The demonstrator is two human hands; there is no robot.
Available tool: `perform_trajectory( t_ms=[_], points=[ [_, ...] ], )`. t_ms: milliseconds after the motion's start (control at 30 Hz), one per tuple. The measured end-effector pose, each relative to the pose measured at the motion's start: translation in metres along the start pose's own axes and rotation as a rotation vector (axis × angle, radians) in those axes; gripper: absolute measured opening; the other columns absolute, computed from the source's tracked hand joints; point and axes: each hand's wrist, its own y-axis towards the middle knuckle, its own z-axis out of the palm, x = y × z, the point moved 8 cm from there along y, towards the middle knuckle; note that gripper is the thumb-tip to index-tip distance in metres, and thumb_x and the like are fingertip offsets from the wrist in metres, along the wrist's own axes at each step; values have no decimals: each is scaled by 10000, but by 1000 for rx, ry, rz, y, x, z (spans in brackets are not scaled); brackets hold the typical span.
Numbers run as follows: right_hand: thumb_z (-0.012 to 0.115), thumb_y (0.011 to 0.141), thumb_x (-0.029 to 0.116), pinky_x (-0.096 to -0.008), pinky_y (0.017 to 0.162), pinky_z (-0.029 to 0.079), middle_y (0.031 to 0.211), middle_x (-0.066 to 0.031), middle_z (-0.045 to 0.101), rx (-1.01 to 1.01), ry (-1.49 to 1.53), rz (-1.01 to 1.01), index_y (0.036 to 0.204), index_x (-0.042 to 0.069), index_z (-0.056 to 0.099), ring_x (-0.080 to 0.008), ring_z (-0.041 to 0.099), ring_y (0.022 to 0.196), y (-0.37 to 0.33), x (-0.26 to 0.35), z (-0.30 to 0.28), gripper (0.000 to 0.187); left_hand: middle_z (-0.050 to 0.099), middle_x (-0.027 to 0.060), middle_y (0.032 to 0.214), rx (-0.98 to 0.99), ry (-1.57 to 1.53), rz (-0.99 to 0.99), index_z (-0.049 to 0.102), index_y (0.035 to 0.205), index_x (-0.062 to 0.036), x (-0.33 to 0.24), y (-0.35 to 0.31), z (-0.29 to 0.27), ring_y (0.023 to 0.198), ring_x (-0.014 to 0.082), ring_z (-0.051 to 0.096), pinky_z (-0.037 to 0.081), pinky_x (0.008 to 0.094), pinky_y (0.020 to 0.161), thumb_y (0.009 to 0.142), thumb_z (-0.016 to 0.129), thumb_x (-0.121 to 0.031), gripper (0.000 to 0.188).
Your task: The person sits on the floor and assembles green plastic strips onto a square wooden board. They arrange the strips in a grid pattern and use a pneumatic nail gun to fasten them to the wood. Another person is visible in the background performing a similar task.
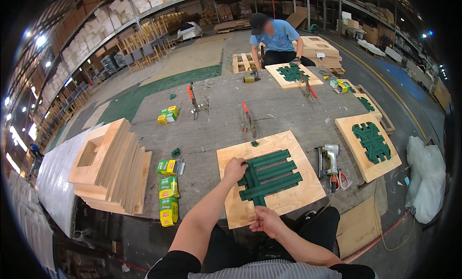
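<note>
Several green straps (276, 170) lie crossed on ply board (309, 188), near edge of bench (216, 120). L hand (235, 170): fingers curled in, at straps' upper-L end; can't tell if pinching. R hand (267, 221): half-open, fingers loosely bent, by lower strap end; grip unclear. Stapler (331, 159) R of board.

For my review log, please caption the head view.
Left hand and right hand at crossed green straps on a wooden panel, a grey trigger tool to its right, a co-worker beyond.
</note>
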Motion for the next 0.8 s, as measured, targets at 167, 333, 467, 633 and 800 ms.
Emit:
perform_trajectory(
  t_ms=[167,333,467,633,800],
  points=[
    [505,1094,295,-370,616,534,901,-47,660,5,83,-198,1299,116,534,-172,601,608,49,70,22,273,733,172,950,-19,-114,-33,794,1074,-110,17,6,2,898,336,719,570,429,797,850,778,-303,296],
    [503,1094,333,-361,628,524,781,-5,645,46,338,-155,1114,165,562,-142,543,540,110,108,15,179,733,150,1031,-33,-75,-56,798,1113,-157,6,7,13,945,305,724,573,405,822,846,769,-357,335],
    [533,1074,422,-315,606,499,730,7,611,130,567,-186,976,109,579,-123,486,505,139,113,19,332,737,131,1030,107,-181,-108,755,1214,-178,10,6,19,961,288,728,564,411,845,882,727,-365,382],
    [606,1030,476,-255,545,491,701,-24,564,132,926,-139,958,42,546,-128,479,474,165,132,36,444,754,130,932,-12,-240,-252,698,1250,-157,26,19,0,850,269,741,574,418,758,954,644,-326,346],
    [597,1036,471,-279,557,499,712,-24,587,4,830,-162,959,39,556,-144,489,477,153,142,-4,442,737,130,773,209,-323,-351,697,1219,-103,2,35,45,558,238,697,558,379,570,958,643,-304,334]
  ],
)
